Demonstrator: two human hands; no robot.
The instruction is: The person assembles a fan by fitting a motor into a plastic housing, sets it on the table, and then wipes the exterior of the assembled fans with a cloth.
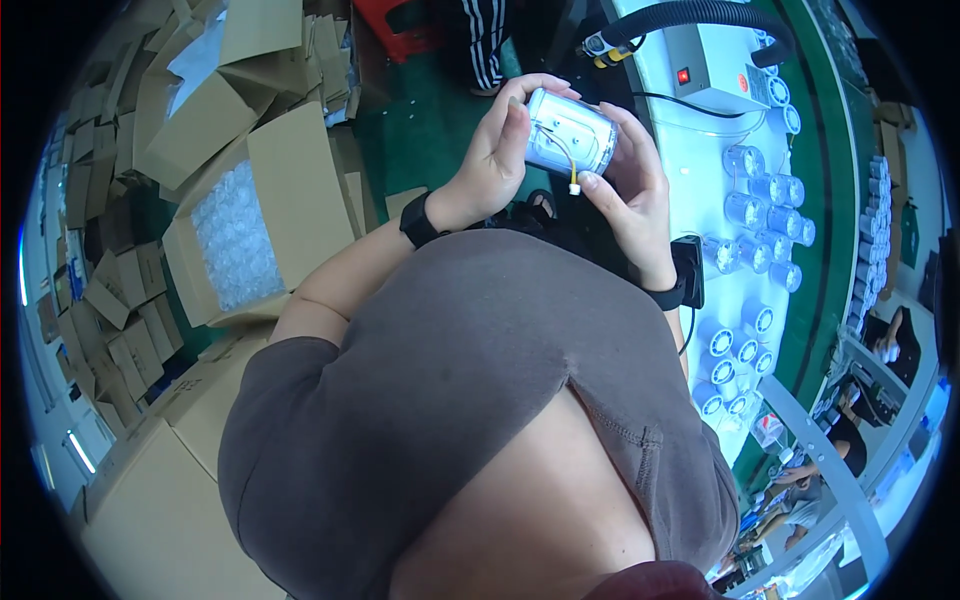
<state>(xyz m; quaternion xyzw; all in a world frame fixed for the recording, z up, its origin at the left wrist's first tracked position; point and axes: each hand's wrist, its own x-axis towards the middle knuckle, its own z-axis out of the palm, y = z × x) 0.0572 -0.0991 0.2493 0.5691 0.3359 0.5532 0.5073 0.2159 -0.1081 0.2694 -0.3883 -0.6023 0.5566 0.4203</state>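
Between both hands I hold a clear, short plastic cylinder point(560, 125) with a white inside. A thin cable point(572, 165) runs across its face and ends in a small white connector. My left hand point(503, 140) wraps the cylinder's left end, its fingers over the top edge. On the right end rests my right hand point(638, 175), its thumb near the connector and its fingers behind the wall. Each wrist wears a dark band, and a black box-like piece point(688, 272) sits by the right one. What lies inside the cylinder is only partly visible.
Right of me, a white table point(700, 190) carries several similar clear cylinders point(745, 208) and a grey box with a red switch point(705, 75). A black corrugated hose point(690, 14) arches above it. Left stands an open carton point(300, 190) of clear plastic pieces, among more cartons. People work at far right.
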